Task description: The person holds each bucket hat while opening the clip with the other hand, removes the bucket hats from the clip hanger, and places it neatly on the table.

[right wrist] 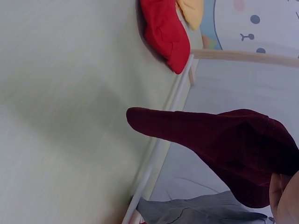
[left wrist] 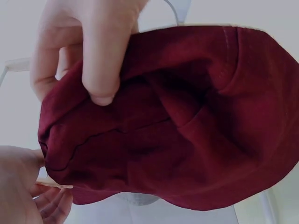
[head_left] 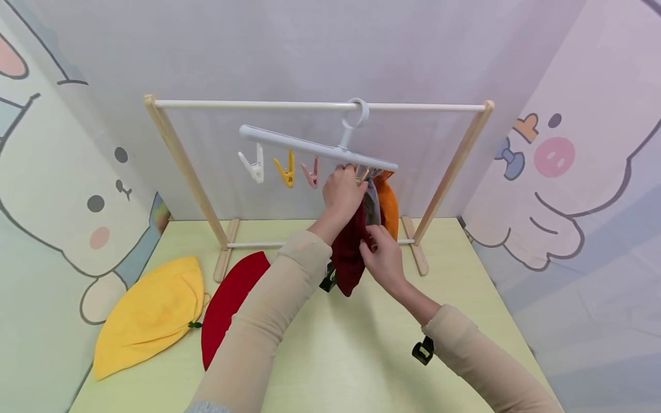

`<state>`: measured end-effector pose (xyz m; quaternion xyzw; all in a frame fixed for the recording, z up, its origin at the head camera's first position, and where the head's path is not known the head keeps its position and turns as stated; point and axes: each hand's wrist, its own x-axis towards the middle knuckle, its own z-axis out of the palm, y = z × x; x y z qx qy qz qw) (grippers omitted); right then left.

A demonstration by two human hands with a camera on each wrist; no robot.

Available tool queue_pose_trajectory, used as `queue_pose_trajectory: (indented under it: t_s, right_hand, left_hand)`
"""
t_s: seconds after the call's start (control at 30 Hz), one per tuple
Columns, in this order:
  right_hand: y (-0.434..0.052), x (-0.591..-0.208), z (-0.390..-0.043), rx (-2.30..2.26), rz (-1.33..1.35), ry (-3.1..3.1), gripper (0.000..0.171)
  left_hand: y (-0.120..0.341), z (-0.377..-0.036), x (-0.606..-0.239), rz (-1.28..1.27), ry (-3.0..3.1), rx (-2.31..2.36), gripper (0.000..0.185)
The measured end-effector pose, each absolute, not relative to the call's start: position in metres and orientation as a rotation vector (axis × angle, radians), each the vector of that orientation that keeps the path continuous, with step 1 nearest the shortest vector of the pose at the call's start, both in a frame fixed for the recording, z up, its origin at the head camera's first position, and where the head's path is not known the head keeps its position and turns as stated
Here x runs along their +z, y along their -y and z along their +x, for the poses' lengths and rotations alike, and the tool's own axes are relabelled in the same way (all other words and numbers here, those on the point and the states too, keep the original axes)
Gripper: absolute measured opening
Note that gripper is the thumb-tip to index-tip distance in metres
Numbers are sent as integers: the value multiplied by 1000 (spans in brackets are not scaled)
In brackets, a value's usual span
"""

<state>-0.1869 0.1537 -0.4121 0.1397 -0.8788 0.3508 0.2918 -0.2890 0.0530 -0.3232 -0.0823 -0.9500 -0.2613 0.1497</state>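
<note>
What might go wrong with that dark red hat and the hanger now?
The dark red hat might fall if the left hand by the clip and the right hand holding the cloth let go before the clip bites well.

The hanger tilts down toward the end where orange cloth hangs, so it might tip more or slide along the rail.

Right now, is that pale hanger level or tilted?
Tilted. The pale hanger slopes down toward the end where the orange hat hangs; the end near the white clip sits higher.
</note>
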Motion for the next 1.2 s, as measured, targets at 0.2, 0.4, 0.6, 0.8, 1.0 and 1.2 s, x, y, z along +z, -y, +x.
queue_pose_trajectory:
  t_s: [0.2, 0.4, 0.6, 0.8, 1.0, 1.2]
  right_hand:
    - [-151, -412, -186, 927, 371, 2345, 14]
    - [-149, -414, -186, 928, 394, 2336, 16]
    - [-149, -415, -186, 924, 424, 2325, 16]
    - [-147, -413, -185, 923, 429, 2332, 16]
    - [-146, -412, -185, 920, 441, 2326, 15]
    - [-145, -409, -185, 927, 448, 2316, 15]
  left_hand:
    - [-53, -290, -321, -231, 2730, -663, 29]
    - [-51, -290, -322, -246, 2706, -617, 24]
    - [-47, -290, -322, -236, 2688, -659, 20]
    - [-42, -290, -322, -219, 2685, -708, 19]
    - [-37, -289, -321, -244, 2683, -728, 18]
    - [-34, -289, -322, -278, 2667, -751, 16]
